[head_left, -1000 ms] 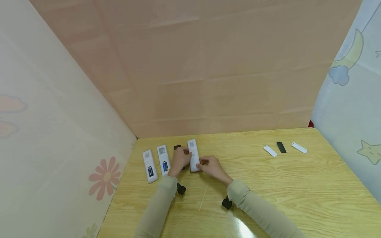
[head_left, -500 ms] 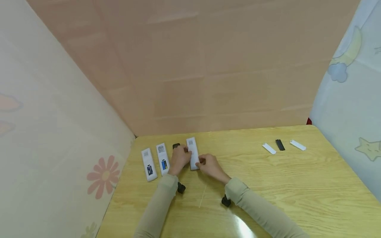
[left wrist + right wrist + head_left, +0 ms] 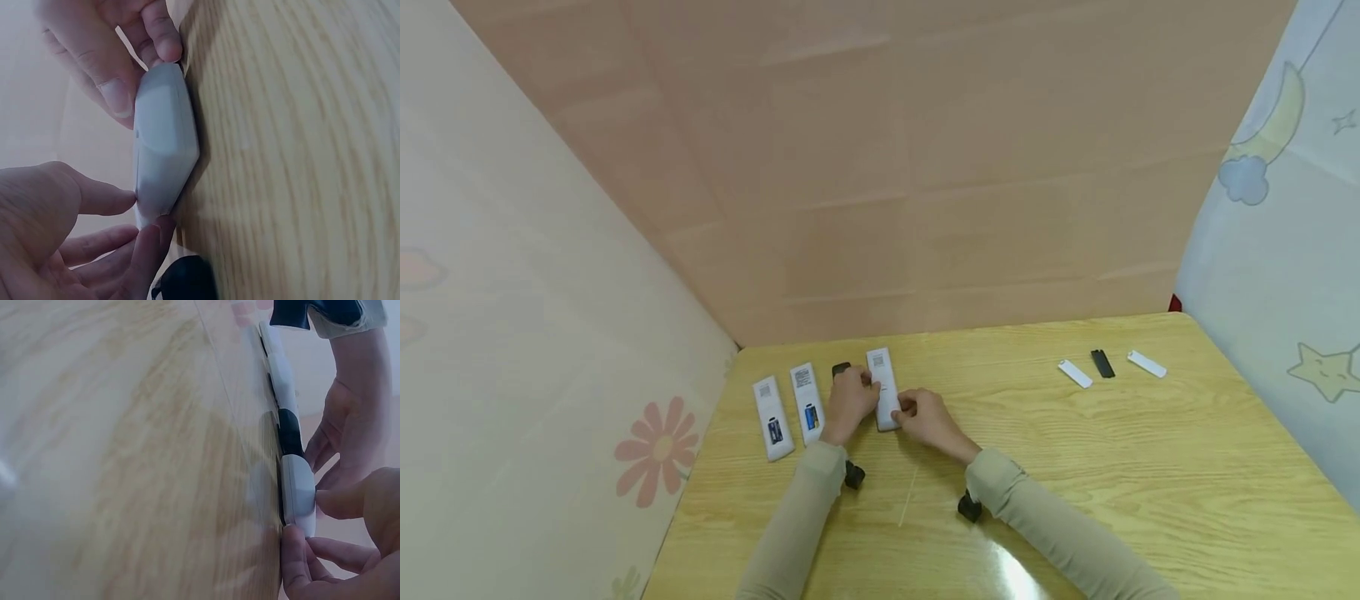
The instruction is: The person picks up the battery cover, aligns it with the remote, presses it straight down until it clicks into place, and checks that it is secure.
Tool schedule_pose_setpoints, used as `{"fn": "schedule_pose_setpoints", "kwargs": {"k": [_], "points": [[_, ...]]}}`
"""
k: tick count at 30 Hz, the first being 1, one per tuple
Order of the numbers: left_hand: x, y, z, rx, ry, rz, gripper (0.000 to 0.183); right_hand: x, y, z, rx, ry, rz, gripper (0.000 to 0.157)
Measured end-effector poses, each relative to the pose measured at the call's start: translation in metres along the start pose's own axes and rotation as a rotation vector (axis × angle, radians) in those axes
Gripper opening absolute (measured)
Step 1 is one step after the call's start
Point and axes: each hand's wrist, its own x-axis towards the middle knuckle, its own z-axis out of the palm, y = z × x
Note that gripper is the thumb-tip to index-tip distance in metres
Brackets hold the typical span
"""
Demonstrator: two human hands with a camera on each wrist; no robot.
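A white remote control (image 3: 880, 368) lies back side up on the wooden table, with a small printed code at its far end. My left hand (image 3: 852, 402) pinches its left edge, thumb on top and fingers at the side. At the lower right edge, my right hand (image 3: 931, 423) pinches the same remote; the left wrist view shows both hands around its white end (image 3: 165, 140). A black remote control (image 3: 840, 367) lies just left of it, mostly hidden under my left hand. Farther left lie two white remotes, one outer (image 3: 766, 393) and one inner (image 3: 803, 379), with batteries showing in their uncovered compartments.
At the far right lie three loose battery covers: a white one (image 3: 1075, 373), a black one (image 3: 1102, 363) and another white one (image 3: 1147, 363). A peach cloth backdrop (image 3: 895, 183) rises behind the table (image 3: 1150, 467), with printed cloths at both sides.
The whole head view shifts slightly. Both hands stay on the white remote with almost no visible movement, and the other remotes and covers keep their places.
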Motion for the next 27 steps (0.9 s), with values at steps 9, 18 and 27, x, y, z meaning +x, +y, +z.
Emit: {"fn": "schedule_pose_setpoints", "kwargs": {"k": [9, 18, 27], "points": [[0.003, -0.004, -0.007, -0.03, 0.039, -0.024, 0.026, 0.002, -0.004, -0.004, 0.037, 0.025, 0.034, 0.033], [0.007, -0.015, -0.018, -0.052, 0.103, 0.017, 0.035, -0.001, -0.001, -0.012, 0.078, 0.051, 0.009, 0.033], [0.008, -0.022, -0.019, -0.075, 0.111, 0.006, 0.037, -0.003, 0.007, -0.024, 0.121, 0.087, 0.014, 0.036]]}}
